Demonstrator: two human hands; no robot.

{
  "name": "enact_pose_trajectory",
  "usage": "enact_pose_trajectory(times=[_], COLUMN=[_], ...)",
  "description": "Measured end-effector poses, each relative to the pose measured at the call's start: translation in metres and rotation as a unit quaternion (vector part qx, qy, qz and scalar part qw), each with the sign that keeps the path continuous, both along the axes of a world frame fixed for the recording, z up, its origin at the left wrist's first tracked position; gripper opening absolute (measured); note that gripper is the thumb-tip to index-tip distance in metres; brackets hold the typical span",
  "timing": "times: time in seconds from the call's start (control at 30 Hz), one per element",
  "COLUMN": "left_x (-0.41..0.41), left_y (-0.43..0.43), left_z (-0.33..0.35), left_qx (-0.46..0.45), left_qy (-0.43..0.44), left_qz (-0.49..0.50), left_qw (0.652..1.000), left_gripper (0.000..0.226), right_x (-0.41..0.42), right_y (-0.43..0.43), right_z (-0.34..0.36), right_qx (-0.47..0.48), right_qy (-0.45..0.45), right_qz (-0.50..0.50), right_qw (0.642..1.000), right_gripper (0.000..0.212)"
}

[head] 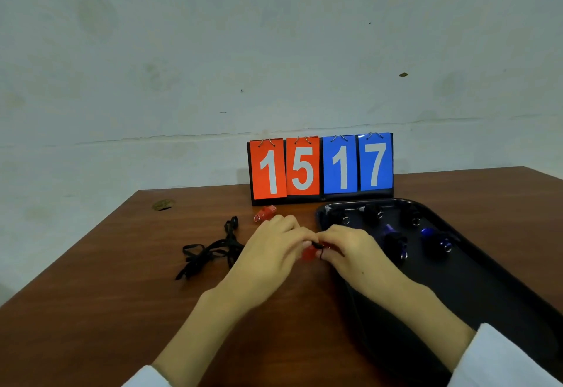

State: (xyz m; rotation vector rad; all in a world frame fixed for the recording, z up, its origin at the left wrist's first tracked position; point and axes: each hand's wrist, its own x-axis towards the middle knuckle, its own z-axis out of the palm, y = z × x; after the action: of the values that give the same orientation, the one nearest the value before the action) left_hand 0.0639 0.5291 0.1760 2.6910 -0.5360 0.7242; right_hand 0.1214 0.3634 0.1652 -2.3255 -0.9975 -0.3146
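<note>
My left hand (268,249) and my right hand (350,252) meet fingertip to fingertip over the brown table (106,310). Between them they pinch a small red whistle (309,253) with a thin black cord end (318,246) at its top. Which hand carries the whistle and which the cord is hard to tell. A second red whistle (264,213) lies just beyond my left hand. A tangle of black lanyards (210,249) lies to the left of my left hand.
A black tray (487,280) on the right holds several black and blue whistles (396,243) with metal rings. A flip scoreboard (321,167) reading 15 17 stands at the table's back edge against the wall. A cable hole (163,204) sits far left.
</note>
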Motion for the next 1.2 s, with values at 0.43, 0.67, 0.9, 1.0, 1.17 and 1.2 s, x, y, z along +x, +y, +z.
enact_pose_trajectory(times=[0.43, 0.67, 0.9, 1.0, 1.17, 1.2], left_x=[0.004, 0.006, 0.001, -0.001, -0.005, -0.006], left_y=[0.016, 0.002, -0.016, -0.019, -0.018, -0.017], left_z=[0.009, -0.002, -0.017, -0.019, -0.013, -0.01], left_qx=[-0.26, -0.299, -0.195, -0.096, -0.023, -0.033], left_qy=[0.059, 0.078, 0.117, 0.105, 0.057, 0.058], left_qz=[0.07, 0.066, 0.028, 0.017, -0.005, -0.005], left_qw=[0.961, 0.949, 0.973, 0.99, 0.998, 0.998], left_gripper=[0.014, 0.03, 0.031, 0.027, 0.027, 0.025], right_x=[-0.014, -0.012, -0.002, 0.002, 0.001, 0.0], right_y=[0.004, 0.003, 0.001, -0.001, 0.001, 0.001], right_z=[0.019, 0.018, 0.015, 0.01, 0.002, 0.0], right_qx=[0.179, 0.318, 0.388, 0.335, 0.186, 0.153], right_qy=[0.2, 0.276, 0.25, 0.175, 0.033, 0.014], right_qz=[0.056, 0.068, -0.022, -0.084, -0.119, -0.112], right_qw=[0.962, 0.904, 0.887, 0.922, 0.975, 0.982], right_gripper=[0.022, 0.019, 0.022, 0.016, 0.02, 0.021])
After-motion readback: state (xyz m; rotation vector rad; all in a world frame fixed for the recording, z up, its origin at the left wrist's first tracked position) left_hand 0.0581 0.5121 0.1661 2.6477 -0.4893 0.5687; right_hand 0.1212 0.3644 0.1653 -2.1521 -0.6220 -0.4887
